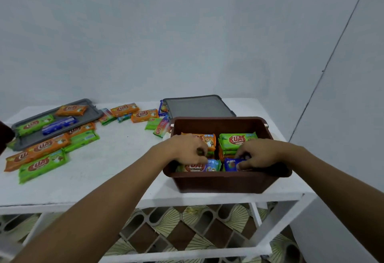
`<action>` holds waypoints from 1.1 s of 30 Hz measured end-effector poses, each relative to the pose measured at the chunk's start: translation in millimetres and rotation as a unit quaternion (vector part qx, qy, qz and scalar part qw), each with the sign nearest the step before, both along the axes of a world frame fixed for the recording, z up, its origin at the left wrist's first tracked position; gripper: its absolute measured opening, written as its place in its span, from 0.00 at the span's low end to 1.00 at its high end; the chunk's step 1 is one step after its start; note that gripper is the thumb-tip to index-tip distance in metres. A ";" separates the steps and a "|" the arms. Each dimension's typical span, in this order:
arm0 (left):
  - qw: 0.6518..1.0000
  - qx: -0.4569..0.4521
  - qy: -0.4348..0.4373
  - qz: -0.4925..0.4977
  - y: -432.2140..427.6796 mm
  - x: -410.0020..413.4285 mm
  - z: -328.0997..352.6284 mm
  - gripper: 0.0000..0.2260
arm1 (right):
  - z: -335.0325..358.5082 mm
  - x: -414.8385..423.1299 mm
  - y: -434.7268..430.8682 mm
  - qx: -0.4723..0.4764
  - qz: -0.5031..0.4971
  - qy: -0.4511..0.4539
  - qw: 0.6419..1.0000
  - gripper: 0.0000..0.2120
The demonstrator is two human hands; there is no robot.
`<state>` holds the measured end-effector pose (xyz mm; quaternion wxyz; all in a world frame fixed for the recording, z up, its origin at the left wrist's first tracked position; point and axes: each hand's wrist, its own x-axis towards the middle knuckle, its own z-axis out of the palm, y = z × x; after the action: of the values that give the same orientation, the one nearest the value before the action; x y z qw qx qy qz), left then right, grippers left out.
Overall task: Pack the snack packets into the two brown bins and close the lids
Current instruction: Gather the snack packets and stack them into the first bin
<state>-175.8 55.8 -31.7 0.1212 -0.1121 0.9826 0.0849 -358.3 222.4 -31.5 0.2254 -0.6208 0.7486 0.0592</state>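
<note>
An open brown bin (226, 181) stands at the right front of the white table (108, 177). Inside lie orange packets (209, 138), a stack of green packets (236, 140), a green and blue packet (202, 167) and a blue packet (231, 164). My left hand (187, 151) reaches into the bin's left side, fingers on the green and blue packet. My right hand (261, 154) pinches the blue packet at the bin's front right. Several loose orange and green packets (41, 165) lie on the table's left. A second brown bin (5, 138) shows only as a corner at the far left edge.
A grey lid (199, 106) lies behind the bin. Another grey lid (27, 140) at the left rear carries packets, including a blue one (59, 122). More packets (143, 115) are scattered at the table's back. A white wall stands close behind and to the right.
</note>
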 end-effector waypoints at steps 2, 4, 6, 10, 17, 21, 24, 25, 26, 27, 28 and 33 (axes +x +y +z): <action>0.998 -0.054 -0.031 -0.022 2.4 -0.9 -5.1 0.18 | -2.7 0.9 1.2 -0.024 0.006 0.045 0.999 0.15; 0.997 -0.067 -0.033 -0.025 3.9 -1.3 -9.1 0.18 | -7.7 1.7 3.4 -0.043 0.008 0.078 0.996 0.14; 0.996 -0.075 -0.029 -0.024 4.0 1.0 -11.0 0.17 | -10.9 1.6 5.1 -0.054 0.010 0.096 0.994 0.15; 0.993 -0.109 -0.021 -0.036 5.1 7.8 -9.6 0.15 | -12.3 -0.6 5.3 -0.046 0.010 0.107 0.993 0.17; 0.994 -0.108 -0.011 -0.021 6.5 6.3 -12.8 0.15 | -18.0 -3.0 7.3 -0.145 -0.034 0.085 0.985 0.14; 0.994 -0.059 0.091 0.001 5.9 8.3 -13.9 0.09 | -20.7 -1.8 6.5 -0.208 -0.053 0.111 0.970 0.13; 0.991 -0.065 0.116 0.015 5.0 8.4 -17.0 0.14 | -21.4 2.0 7.7 -0.212 -0.040 0.135 0.967 0.16; 0.990 -0.082 0.110 0.013 5.0 7.7 -17.9 0.15 | -20.7 2.0 8.0 -0.211 -0.045 0.131 0.968 0.16; 0.989 -0.096 0.108 0.010 4.9 7.1 -18.7 0.14 | -20.2 1.9 8.2 -0.209 -0.052 0.124 0.969 0.16; 0.988 -0.103 0.111 0.009 4.7 7.0 -18.3 0.13 | -19.4 1.6 8.1 -0.208 -0.059 0.117 0.969 0.16; 0.987 -0.107 0.117 0.007 4.0 6.7 -17.9 0.12 | -18.7 1.4 7.7 -0.207 -0.064 0.113 0.970 0.15; 0.989 -0.127 0.072 -0.016 -7.4 7.9 -11.2 0.14 | -13.4 0.6 3.3 -0.210 -0.085 0.082 0.971 0.15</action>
<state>-168.0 48.3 -42.8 0.0360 -0.1045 0.9933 -0.0347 -357.7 225.7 -45.0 0.0322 -0.5811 0.8104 -0.0680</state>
